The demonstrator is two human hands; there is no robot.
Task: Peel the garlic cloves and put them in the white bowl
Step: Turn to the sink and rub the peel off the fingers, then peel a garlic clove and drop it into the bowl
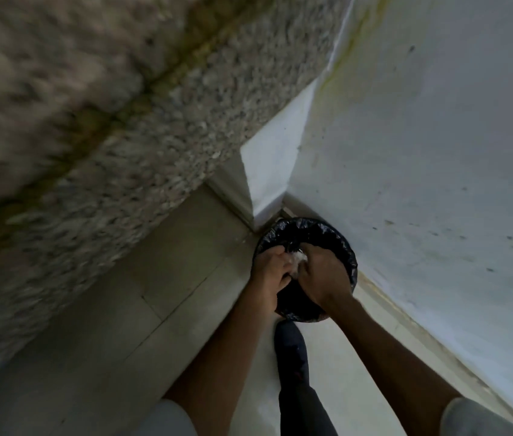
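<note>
**Both grips meet over the bin, a white clump between them**

Far left, the speckled stone desk (91, 121) fills the upper corner, blurred, with one dark yellowish seam running across it. Below it lies the pale tiled floor (154, 294). One light sleeve (167, 416) shows at the bottom edge, and a bare forearm rises from it to the left grip (269, 269), whose fingers are curled in and closed on one clump of white papery scraps (297, 261). The scraps look like garlic skin, though they are too small and blurred to be sure. The clump sits right between the two grips, touching both, above the mouth of the one round bin (340, 240), which is lined with a black bag and stands on the floor in the corner. One dark trouser leg (292, 357) stands just beside the bin's near edge. The right grip (324, 275) shows its back to the camera, its fingers bent down onto the same clump and pinching it from the other side. A second light sleeve (481, 416) shows lower right. The stained white wall (437, 152) fills the right.
</note>
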